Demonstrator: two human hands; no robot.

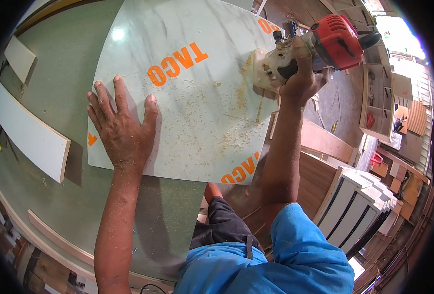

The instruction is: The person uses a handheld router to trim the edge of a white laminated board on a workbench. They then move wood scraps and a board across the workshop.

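A white marble-look panel [187, 117] with orange printed lettering lies on a green-grey worktop [40, 196]. My left hand [121, 130] rests flat on the panel's left part, fingers spread, holding nothing. My right hand [300, 81] grips a handheld power router [337, 41] with a red motor housing; its pale base sits at the panel's upper right edge, and the cutting bit is hidden. Light wood shavings [231, 137] are scattered over the panel's right half and middle, with a dusty streak beside the router base.
White strips [28, 127] and a pale wooden batten [60, 235] lie along the worktop's left side. Beyond the right edge are the floor, stacked white cabinet parts [349, 210], an open cabinet [379, 98] and assorted boards [406, 186]. My legs show below the panel.
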